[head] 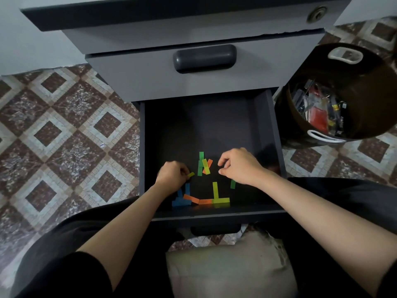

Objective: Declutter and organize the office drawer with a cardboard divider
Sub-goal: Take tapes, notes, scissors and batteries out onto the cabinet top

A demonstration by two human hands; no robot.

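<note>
The dark lower drawer stands pulled out, its floor strewn with several small coloured paper strips. A green, yellow and orange cluster lies mid-drawer. Orange strips, yellow strips and blue strips lie near the front wall; a green strip peeks out under my right wrist. My left hand pinches a yellow strip. My right hand hovers beside the cluster, fingers curled, nothing visible in it. No cardboard divider is in view.
A dark round bin with white handles stands on the tiled floor to the right, holding mixed office clutter. The shut upper drawer with its dark handle overhangs the back. A beige cushion lies between my knees.
</note>
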